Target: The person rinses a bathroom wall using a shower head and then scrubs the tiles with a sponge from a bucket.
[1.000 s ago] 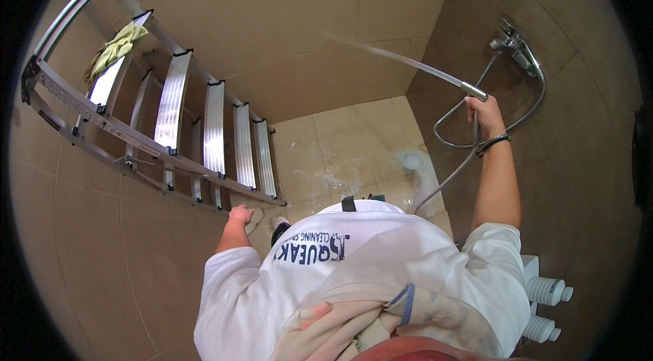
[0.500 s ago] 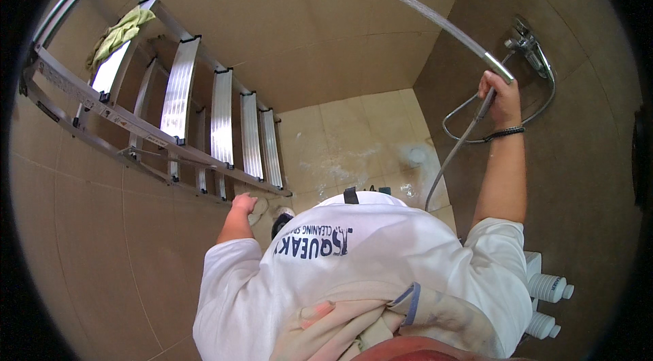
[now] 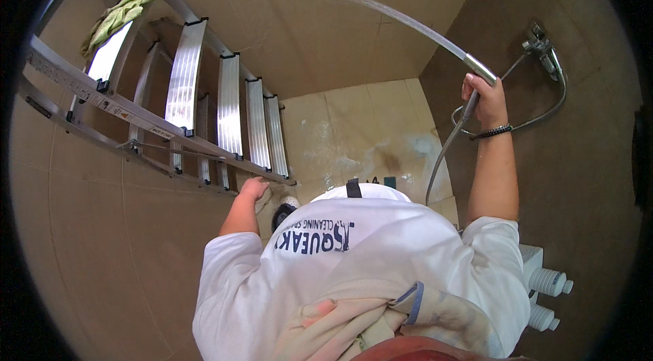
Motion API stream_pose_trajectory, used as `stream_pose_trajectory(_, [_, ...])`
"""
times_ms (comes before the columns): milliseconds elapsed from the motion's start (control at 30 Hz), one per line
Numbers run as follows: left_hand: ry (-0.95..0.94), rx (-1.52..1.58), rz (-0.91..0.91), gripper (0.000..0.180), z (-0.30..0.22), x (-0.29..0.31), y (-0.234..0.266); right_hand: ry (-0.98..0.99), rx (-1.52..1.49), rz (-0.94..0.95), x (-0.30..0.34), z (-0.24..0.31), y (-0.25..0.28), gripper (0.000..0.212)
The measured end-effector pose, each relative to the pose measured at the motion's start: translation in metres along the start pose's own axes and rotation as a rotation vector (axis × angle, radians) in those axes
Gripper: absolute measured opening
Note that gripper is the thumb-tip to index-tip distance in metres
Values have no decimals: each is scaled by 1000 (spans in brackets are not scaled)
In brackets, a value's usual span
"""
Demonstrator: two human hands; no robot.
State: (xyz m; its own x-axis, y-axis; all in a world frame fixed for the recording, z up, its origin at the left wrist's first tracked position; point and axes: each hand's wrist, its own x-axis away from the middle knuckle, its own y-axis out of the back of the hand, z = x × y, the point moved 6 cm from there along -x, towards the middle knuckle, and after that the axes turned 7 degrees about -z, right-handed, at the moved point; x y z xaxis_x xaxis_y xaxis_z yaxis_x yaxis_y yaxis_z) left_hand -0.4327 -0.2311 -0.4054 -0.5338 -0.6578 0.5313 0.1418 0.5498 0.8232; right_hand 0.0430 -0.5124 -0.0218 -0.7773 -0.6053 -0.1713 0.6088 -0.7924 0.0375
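My right hand (image 3: 487, 99) is wrapped round the metal end of a shower hose (image 3: 481, 69), raised toward the right wall. A stream of water (image 3: 401, 18) leaves it and arcs up and left toward the far wall. From my grip the grey hose (image 3: 443, 162) hangs down behind my shirt. My left hand (image 3: 255, 188) is low on the left, near the foot of an aluminium stepladder (image 3: 231, 104); its fingers are loosely apart and seem to hold nothing. Whether it touches the ladder I cannot tell.
A yellow-green cloth (image 3: 121, 15) lies over an upper ladder step. On the right wall is a chrome shower mixer (image 3: 542, 49) with a looping hose. White bottles (image 3: 549, 281) stand at lower right. The tiled floor (image 3: 347, 123) is wet, with whitish patches.
My right hand and the hose end have shifted slightly left in the picture. The water stream now bends over more and reaches lower on the far wall. My left hand has moved slightly up.
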Motion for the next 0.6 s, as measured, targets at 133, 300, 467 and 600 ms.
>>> stream_pose_trajectory(133, [-18,264,-47,54,-54,3,67,-30,182,38,12,7,-34,13])
stream_pose_trajectory(300, [144,1159,-128,41,-103,-40,124,-177,456,233,46,-38,-64,13])
stream_pose_trajectory(467, [240,1670,-122,17,-161,-87,165,-20,574,380,86,-32,-103,15])
stream_pose_trajectory(600, [223,1749,-8,17,-213,-114,164,112,612,376,98,-30,-112,11])
